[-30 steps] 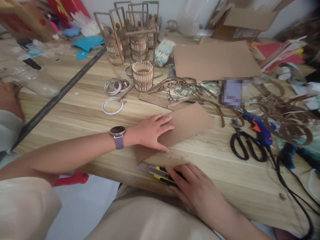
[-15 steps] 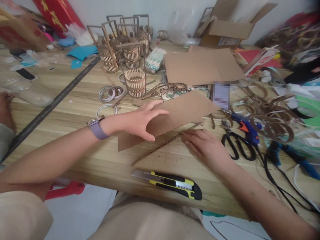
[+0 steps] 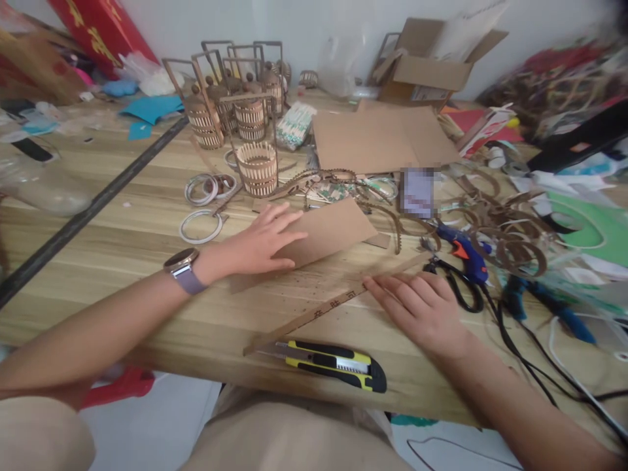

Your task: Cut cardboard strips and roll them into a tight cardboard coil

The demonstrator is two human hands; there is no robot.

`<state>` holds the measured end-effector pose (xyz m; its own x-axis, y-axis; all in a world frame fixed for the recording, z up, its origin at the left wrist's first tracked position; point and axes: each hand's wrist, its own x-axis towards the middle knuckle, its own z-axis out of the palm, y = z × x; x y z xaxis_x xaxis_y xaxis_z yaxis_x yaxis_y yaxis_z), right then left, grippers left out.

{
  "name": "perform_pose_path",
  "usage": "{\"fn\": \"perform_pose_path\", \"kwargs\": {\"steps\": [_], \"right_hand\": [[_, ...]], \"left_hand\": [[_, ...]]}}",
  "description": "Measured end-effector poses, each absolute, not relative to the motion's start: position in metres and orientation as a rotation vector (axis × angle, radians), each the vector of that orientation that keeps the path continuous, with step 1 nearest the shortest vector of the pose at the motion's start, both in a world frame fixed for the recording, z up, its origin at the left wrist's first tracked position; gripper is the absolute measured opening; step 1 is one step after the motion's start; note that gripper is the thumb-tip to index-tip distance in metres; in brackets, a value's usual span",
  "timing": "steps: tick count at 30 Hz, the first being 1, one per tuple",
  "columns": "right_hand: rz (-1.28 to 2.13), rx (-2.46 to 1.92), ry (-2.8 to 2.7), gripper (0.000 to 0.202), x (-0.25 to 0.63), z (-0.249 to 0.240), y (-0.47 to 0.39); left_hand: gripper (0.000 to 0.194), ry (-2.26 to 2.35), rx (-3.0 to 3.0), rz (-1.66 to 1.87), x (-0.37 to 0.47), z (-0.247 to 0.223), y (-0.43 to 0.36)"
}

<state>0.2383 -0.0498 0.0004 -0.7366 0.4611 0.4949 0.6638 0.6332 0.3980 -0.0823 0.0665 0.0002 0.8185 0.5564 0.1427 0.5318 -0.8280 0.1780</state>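
Observation:
My left hand (image 3: 262, 242) lies with fingers spread on the left part of a brown cardboard piece (image 3: 338, 229). A narrow cardboard strip (image 3: 304, 320) with printed characters slants across the wooden table, and the closed fingers of my right hand (image 3: 417, 304) hold it near its right part. The strip's left end is beside the blade of a yellow and black utility knife (image 3: 336, 365) at the table's front edge. Black-handled scissors (image 3: 461, 284) are just beyond my right hand, partly hidden by it.
A blue glue gun (image 3: 466, 252) with cables and brown curled strips (image 3: 520, 235) are at the right. Small stick lanterns (image 3: 258, 170), tape rings (image 3: 200, 226) and a large cardboard sheet (image 3: 377, 137) stand or lie farther back. A dark bar (image 3: 98, 203) crosses the left.
The cardboard piece and my left hand have moved left, with the hand now flatter on it. The strip has turned to show its printed face and moved nearer the knife. The view has shifted slightly.

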Motion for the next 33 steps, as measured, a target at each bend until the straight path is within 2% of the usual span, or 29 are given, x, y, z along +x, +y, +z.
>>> {"fn": "perform_pose_path", "kwargs": {"steps": [2, 4, 7, 10, 12, 14, 17, 26, 33], "right_hand": [[-0.744, -0.955, -2.41, 0.032, 0.236, 0.004, -0.049], [-0.525, -1.099, -2.241, 0.022, 0.23, 0.006, -0.044], [0.163, -1.358, -1.83, 0.01, 0.216, 0.011, -0.031], [0.897, -1.331, -1.372, 0.015, 0.2, 0.016, -0.019], [1.207, -1.24, -1.179, 0.019, 0.192, 0.018, -0.015], [1.361, -1.195, -1.083, 0.023, 0.186, 0.017, -0.014], [1.426, -1.169, -1.012, 0.028, 0.182, 0.013, -0.014], [1.376, -1.188, -1.001, 0.04, 0.177, 0.006, -0.019], [1.085, -1.434, -1.496, 0.022, 0.17, 0.009, -0.035]], "left_hand": [[0.042, 0.873, 2.84, 0.386, -0.085, 0.003, 0.067], [0.035, 0.931, 2.749, 0.481, -0.087, 0.008, 0.066], [0.031, 1.151, 2.468, 0.598, -0.084, 0.018, 0.056], [0.034, 1.273, 1.993, 0.56, -0.068, 0.026, 0.033], [0.037, 1.103, 1.705, 0.42, -0.052, 0.028, 0.014], [0.037, 0.9, 1.491, 0.356, -0.037, 0.027, -0.004], [0.031, 0.717, 1.244, 0.322, -0.019, 0.022, -0.019], [0.021, 0.733, 0.935, 0.42, -0.011, 0.008, -0.014], [0.016, 0.86, 0.951, 0.688, -0.019, 0.002, -0.008]]}}
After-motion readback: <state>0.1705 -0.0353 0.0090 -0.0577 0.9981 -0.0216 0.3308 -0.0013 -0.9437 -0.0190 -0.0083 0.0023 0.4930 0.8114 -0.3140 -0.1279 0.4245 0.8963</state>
